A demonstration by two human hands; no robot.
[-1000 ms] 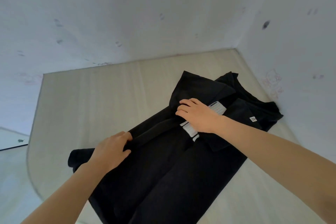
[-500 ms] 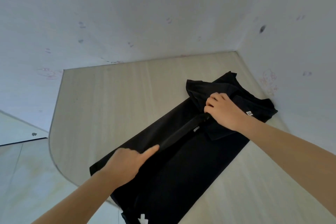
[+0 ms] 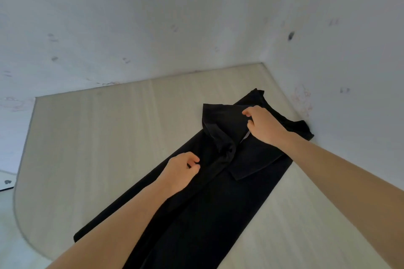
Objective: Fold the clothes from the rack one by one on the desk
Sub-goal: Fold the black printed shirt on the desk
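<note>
One view is given, from the head camera. A black shirt is laid lengthwise on the pale counter, its collar end pushed toward the corner where two white walls meet. The folded-in upper panel is pinched at its far edge by the right hand, thumb and fingers curled onto the cloth, and a slack flap hangs just left of them. A fold along the garment's left side is gripped by the left hand, whose fingers are curled narrowly around the cloth. Between the two hands the fabric is bunched into a dark knot of creases.

The sleeve or side panel is judged to be mid-fold. That bunching could be pressed in as a crease if the panel is laid down without being pulled taut. The lower hem, nearest the body and beyond the rounded counter edge, could be dragged off by its own weight. A skewed fold is likely if one hand is moved faster than the other.
</note>
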